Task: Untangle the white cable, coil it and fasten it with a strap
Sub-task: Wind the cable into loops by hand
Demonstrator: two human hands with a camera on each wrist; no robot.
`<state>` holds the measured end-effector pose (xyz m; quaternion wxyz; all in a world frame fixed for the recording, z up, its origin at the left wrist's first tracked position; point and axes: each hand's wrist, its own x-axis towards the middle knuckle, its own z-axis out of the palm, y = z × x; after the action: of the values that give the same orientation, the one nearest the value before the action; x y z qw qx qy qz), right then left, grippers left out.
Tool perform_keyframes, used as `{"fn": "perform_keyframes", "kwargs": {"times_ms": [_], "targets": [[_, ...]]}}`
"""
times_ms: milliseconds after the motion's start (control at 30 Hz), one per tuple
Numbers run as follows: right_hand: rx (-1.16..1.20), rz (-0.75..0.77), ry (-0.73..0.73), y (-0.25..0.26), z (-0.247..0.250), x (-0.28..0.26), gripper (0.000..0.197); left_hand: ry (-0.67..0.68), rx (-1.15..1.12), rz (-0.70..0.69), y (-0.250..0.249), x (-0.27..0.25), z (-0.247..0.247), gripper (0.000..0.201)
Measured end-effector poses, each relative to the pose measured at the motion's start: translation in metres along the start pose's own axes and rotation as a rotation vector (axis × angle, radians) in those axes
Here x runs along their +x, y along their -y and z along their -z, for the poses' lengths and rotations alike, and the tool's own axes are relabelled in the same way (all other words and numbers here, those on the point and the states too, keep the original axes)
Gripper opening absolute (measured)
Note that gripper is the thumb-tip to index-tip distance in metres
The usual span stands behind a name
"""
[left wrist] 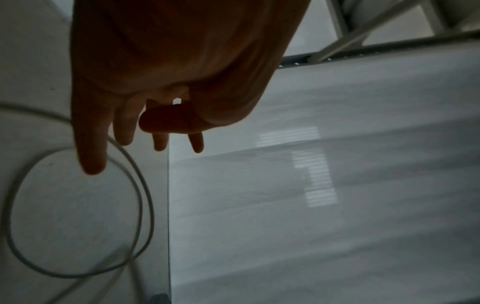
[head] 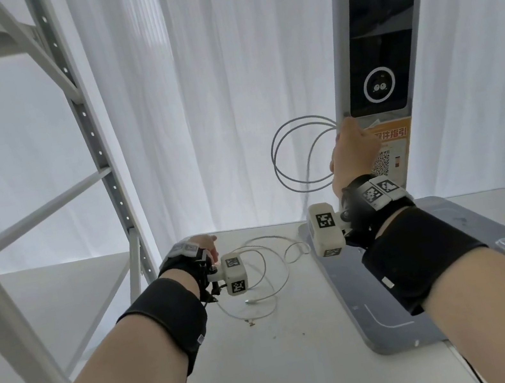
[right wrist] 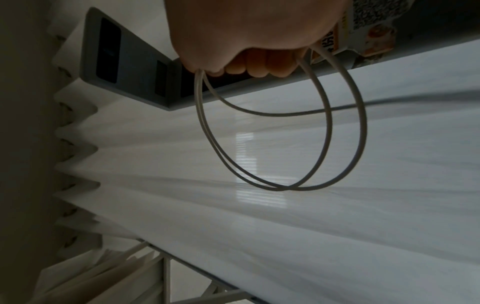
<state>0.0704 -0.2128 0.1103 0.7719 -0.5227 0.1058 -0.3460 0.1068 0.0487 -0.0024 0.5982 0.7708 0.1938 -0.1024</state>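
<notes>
a pale white, flat-topped table (head: 273,356) carries everything. on it lies the loose, still-tangled length of thin white cable (head: 259,267), spread in open loops near the far edge, with one plug end resting toward the middle. a few small dark specks sit just in front of it. to the right lies a flat grey rounded-corner base plate (head: 359,307), touching the tabletop.

Daylight's glowing through white curtains (head: 220,95) ahead of me; a metal shelving rack (head: 99,171) is standing left, a grey kiosk (head: 383,43) towering beyond my white tabletop (head: 273,356).
</notes>
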Motion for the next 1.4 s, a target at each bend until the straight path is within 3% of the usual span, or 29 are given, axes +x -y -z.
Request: {"fn": "perform_keyframes", "kwargs": {"times_ms": [67, 133, 200, 267, 367, 500, 600, 633, 767, 867, 1067, 1200, 1400], "targets": [[0.008, 0.006, 0.031, -0.002, -0.003, -0.001, 0.038, -0.041, -0.081, -0.044, -0.004, -0.006, -0.004, 0.059], [0.022, 0.005, 0.06, -0.002, -0.006, -0.003, 0.04, -0.084, -0.281, -0.042, -0.012, -0.015, -0.01, 0.049], [0.032, 0.003, 0.081, -0.003, -0.01, -0.005, 0.039, 0.002, -0.419, -0.059, -0.02, -0.029, -0.017, 0.036], [0.023, -0.004, 0.088, -0.003, -0.011, -0.005, 0.041, 0.179, -0.432, -0.078, -0.027, -0.036, -0.027, 0.028], [0.02, -0.016, 0.109, -0.003, -0.012, -0.005, 0.048, 0.4, -0.301, -0.114, -0.036, -0.041, -0.043, 0.026], [0.035, 0.006, 0.152, -0.002, -0.012, -0.005, 0.053, 0.521, -0.034, -0.113, -0.039, -0.044, -0.07, 0.031], [0.053, -0.009, 0.178, -0.001, -0.011, -0.004, 0.06, 0.56, 0.199, -0.067, -0.035, -0.045, -0.085, 0.008], [0.062, -0.014, 0.187, 0.0, -0.011, -0.004, 0.06, 0.542, 0.249, -0.064, -0.033, -0.046, -0.089, 0.011], [0.097, -0.015, 0.218, 0.001, -0.009, -0.003, 0.062, 0.674, 0.149, -0.033, -0.027, -0.05, -0.103, 0.024], [0.107, -0.009, 0.226, 0.001, -0.007, -0.003, 0.058, 0.759, 0.124, -0.051, -0.034, -0.06, -0.105, 0.022], [0.124, -0.031, 0.221, -0.002, -0.005, -0.004, 0.06, 0.681, 0.131, -0.101, -0.037, -0.054, -0.108, 0.026], [0.16, -0.042, 0.218, -0.002, -0.008, -0.008, 0.061, 0.595, 0.272, -0.105, -0.033, -0.053, -0.108, 0.028], [0.152, -0.046, 0.23, -0.004, -0.012, -0.011, 0.057, 0.581, 0.458, -0.104, -0.03, -0.054, -0.098, 0.022]]}}
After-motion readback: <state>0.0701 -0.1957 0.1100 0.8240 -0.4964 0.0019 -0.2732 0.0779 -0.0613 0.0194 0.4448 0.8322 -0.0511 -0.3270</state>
